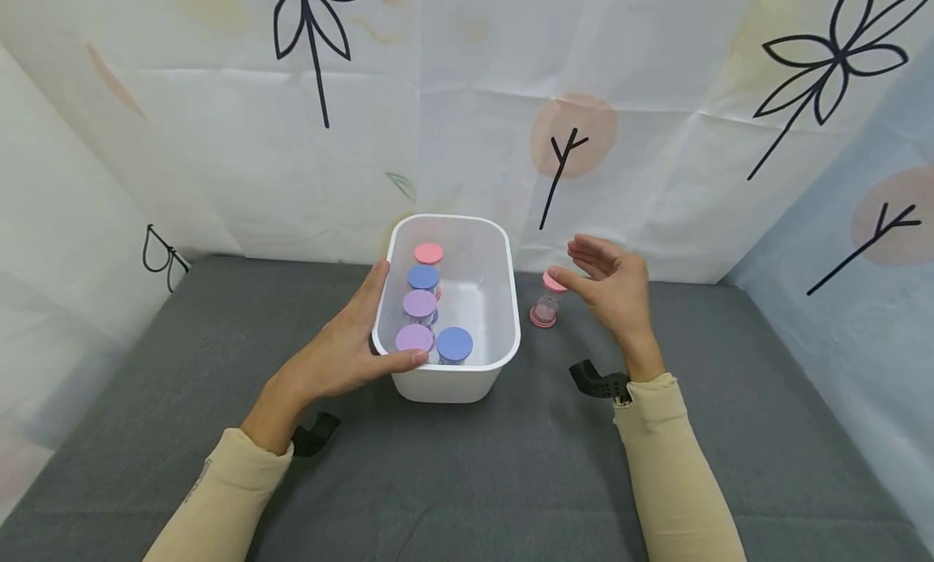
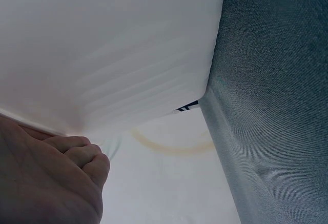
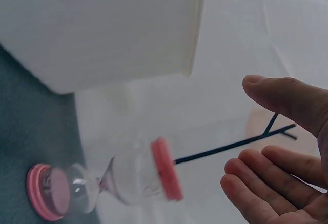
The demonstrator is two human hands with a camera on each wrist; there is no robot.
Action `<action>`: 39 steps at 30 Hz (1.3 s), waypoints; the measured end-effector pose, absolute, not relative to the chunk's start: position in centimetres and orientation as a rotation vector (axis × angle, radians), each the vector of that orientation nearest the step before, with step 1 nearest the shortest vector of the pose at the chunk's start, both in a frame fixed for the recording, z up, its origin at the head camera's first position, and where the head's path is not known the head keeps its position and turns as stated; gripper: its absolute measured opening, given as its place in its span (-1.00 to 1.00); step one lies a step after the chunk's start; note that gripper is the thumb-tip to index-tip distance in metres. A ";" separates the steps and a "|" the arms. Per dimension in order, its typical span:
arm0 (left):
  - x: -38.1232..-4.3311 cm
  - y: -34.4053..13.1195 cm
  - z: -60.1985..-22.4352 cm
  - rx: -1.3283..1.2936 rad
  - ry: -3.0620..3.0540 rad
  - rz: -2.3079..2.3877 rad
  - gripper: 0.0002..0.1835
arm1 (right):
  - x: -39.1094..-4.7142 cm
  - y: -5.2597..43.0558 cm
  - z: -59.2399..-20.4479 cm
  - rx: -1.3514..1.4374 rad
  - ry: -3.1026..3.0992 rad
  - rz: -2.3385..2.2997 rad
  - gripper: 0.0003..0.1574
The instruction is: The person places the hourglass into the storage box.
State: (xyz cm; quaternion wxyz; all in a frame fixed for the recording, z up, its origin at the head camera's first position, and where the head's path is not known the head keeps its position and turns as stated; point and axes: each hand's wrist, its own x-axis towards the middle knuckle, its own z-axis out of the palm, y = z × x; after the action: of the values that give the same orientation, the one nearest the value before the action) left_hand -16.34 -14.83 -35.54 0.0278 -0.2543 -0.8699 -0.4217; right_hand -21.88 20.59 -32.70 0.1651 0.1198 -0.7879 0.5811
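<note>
A white plastic bin [image 1: 477, 366] stands on the grey cloth. My left hand [image 1: 332, 351] holds it by the left side and near corner, thumb over the near rim and fingers along the outer wall; the left wrist view shows the bent fingers [image 2: 84, 157] against that wall. Inside, several capped sand timers stand mostly along the left side, among them a pink one [image 1: 428, 253] and a blue one [image 1: 455, 345]. Right of the bin, a pink-capped sand timer [image 3: 130, 178] stands upright. My right hand [image 1: 613, 290] hovers just beside its top, fingers extended and apart from it in the right wrist view.
Grey cloth [image 1: 467, 481] covers the table. A patterned white curtain [image 1: 467, 140] hangs close behind the bin, with more curtain at both sides. Black wrist mounts [image 1: 600, 381] sit below the hands.
</note>
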 end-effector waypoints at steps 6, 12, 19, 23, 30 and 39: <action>-16.4 -14.9 -35.6 -0.801 -2.670 -1.300 0.32 | -22.8 21.6 -34.4 0.269 -2.417 1.624 -0.15; -16.5 -14.8 -35.6 -0.813 -2.656 -1.310 0.31 | -23.5 22.2 -35.7 0.223 -2.570 1.648 -0.11; -16.5 -14.8 -35.6 -0.813 -2.656 -1.301 0.32 | -23.8 22.5 -36.5 0.269 -2.607 1.646 -0.27; -16.4 -14.8 -35.7 -0.799 -2.667 -1.301 0.32 | -23.9 22.5 -36.9 0.250 -2.603 1.668 -0.31; -16.4 -14.8 -35.8 -0.806 -2.660 -1.296 0.32 | -24.0 22.5 -37.1 0.234 -2.551 1.727 -0.35; -16.3 -14.9 -35.9 -0.792 -2.687 -1.278 0.31 | -22.8 22.0 -34.1 0.305 -2.042 2.086 -0.45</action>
State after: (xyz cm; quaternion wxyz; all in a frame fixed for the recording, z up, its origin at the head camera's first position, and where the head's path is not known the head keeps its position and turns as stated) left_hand -16.34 -14.93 -35.88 0.0312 -0.2570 -0.8722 -0.4150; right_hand -22.76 22.04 -34.13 0.1032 0.1035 -0.6920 0.7069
